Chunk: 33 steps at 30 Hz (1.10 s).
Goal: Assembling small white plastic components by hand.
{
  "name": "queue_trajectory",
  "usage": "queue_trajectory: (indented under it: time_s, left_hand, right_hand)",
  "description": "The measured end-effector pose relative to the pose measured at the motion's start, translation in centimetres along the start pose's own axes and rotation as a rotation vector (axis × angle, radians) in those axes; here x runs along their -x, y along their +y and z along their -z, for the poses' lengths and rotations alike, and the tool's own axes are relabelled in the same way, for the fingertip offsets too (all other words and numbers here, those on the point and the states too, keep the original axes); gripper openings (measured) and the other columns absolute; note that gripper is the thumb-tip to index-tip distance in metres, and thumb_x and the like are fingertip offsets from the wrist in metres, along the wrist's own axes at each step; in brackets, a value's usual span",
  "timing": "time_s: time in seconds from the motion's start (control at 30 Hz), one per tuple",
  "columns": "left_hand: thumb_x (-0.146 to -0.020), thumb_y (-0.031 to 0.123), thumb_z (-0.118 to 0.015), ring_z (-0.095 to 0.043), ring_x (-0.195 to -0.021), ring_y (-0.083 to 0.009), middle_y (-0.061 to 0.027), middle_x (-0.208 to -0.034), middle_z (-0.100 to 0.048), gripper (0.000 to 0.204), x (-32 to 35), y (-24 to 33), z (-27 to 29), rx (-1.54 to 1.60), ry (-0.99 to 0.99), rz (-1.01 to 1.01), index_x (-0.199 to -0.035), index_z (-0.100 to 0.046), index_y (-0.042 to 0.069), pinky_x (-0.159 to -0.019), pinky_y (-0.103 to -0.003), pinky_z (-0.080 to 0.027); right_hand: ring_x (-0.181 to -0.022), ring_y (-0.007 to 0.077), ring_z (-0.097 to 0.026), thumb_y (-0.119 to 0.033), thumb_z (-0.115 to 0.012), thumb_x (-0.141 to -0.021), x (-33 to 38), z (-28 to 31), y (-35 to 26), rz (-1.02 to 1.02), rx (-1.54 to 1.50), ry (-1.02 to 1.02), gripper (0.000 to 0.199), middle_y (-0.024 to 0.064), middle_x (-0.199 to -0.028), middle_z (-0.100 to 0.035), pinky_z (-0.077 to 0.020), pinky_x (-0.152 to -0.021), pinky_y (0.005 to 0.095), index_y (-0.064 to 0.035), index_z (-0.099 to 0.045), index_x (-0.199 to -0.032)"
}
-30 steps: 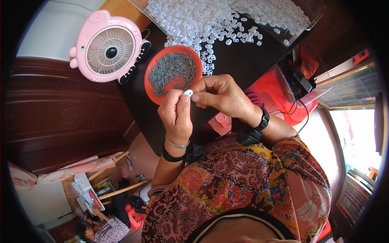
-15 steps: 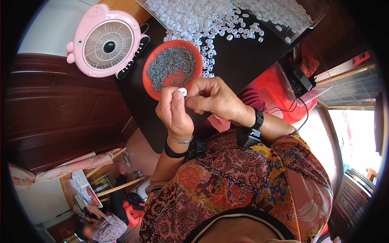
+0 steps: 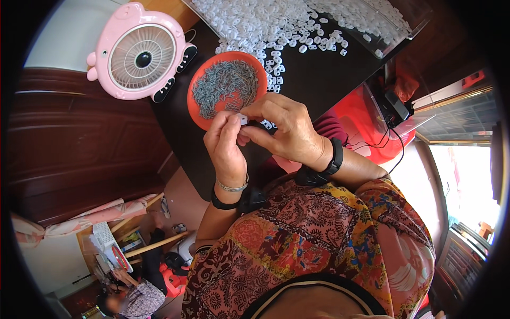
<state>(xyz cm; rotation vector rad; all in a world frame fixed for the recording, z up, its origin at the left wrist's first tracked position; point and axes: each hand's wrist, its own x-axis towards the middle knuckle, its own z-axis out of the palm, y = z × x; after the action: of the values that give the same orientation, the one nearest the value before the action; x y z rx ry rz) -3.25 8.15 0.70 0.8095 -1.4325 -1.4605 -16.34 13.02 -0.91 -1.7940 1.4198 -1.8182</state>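
Observation:
My left hand [image 3: 226, 146] pinches a small white plastic piece [image 3: 244, 119] with a hole in it, between thumb and fingertips. Close against its right side is my right hand [image 3: 289, 130], its index finger and thumb bent together; what lies between those fingertips is hidden. Both hands are over the near rim of an orange-red bowl [image 3: 261, 80] filled with small grey screws [image 3: 223, 85]. Beyond the bowl spreads a large heap of similar white plastic pieces [image 3: 255, 21], with several loose ones trailing down its right side.
Everything stands on a dark table [image 3: 324, 74]. A pink animal-shaped fan [image 3: 142, 59] is left of the bowl. A clear tray [image 3: 396, 45] with more white pieces sits far right. Red stools [image 3: 372, 125] and a black device [image 3: 396, 103] are at right. Another person [image 3: 141, 297] sits at lower left.
My right hand has turned and come closer around the white piece, its fingers now at the piece's side. The left hand has tilted the piece slightly.

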Motion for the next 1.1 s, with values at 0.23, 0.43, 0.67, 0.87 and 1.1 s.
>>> queue_trajectory:
  time_s: [0.23, 0.43, 0.67, 0.87, 1.1]
  left_hand:
    - [-0.091, 0.015, -0.051, -0.041, -0.056, -0.0036, 0.0026, -0.067, -0.052, 0.018, 0.2, -0.4, -0.3, -0.003, -0.035, 0.073, -0.081, -0.059, 0.002, -0.051, -0.020, -0.031]
    - [-0.091, 0.011, -0.051, -0.040, -0.056, -0.0029, 0.0043, -0.065, -0.049, 0.015, 0.1, -0.8, 0.6, -0.084, -0.137, 0.126, -0.081, -0.059, 0.002, -0.050, -0.019, -0.031]
    - [-0.090, 0.009, -0.050, -0.042, -0.062, -0.0034, 0.0021, -0.067, -0.051, 0.016, 0.1, -1.0, 1.1, -0.274, -0.182, 0.057, -0.081, -0.058, -0.002, -0.054, -0.020, -0.035]
    - [-0.090, 0.011, -0.051, -0.042, -0.061, -0.0037, 0.0017, -0.070, -0.053, 0.017, 0.5, -1.0, 1.3, -0.309, -0.196, 0.050, -0.082, -0.057, -0.002, -0.054, -0.020, -0.035]
    - [-0.091, 0.017, -0.051, -0.039, -0.055, -0.0037, 0.0026, -0.067, -0.050, 0.021, 0.2, -0.2, 1.3, -0.138, -0.091, 0.066, -0.076, -0.053, 0.002, -0.049, -0.020, -0.030]
  right_hand:
    - [-0.072, 0.0255, -0.064, -0.006, -0.073, -0.067, 0.0, 0.2, 0.2, 0.108, 0.191, -0.018, 0.034, 0.0090, -0.083, -0.064, -0.0528, -0.064, 0.0341, -0.0042, -0.065, -0.100]
    - [-0.071, 0.0273, -0.063, -0.005, -0.067, -0.069, 0.2, 0.8, 0.1, 0.117, 0.225, -0.136, 0.036, 0.0096, -0.082, -0.064, -0.0525, -0.063, 0.0358, -0.0025, -0.063, -0.104]
    - [-0.069, 0.0275, -0.062, -0.002, -0.063, -0.068, 0.3, 0.9, -0.1, 0.083, 0.242, -0.268, 0.036, 0.0106, -0.077, -0.062, -0.0512, -0.060, 0.0375, -0.0007, -0.060, -0.105]
    - [-0.068, 0.0294, -0.062, -0.004, -0.058, -0.071, 0.1, 0.8, 0.2, 0.101, 0.278, -0.241, 0.023, 0.0106, -0.074, -0.060, -0.0511, -0.058, 0.0375, -0.0022, -0.060, -0.094]
    - [-0.075, 0.0250, -0.066, -0.007, -0.067, -0.075, 0.2, 0.6, -0.2, -0.108, -0.086, -0.125, 0.030, 0.0095, -0.081, -0.066, -0.0534, -0.062, 0.0331, -0.0048, -0.062, -0.104]
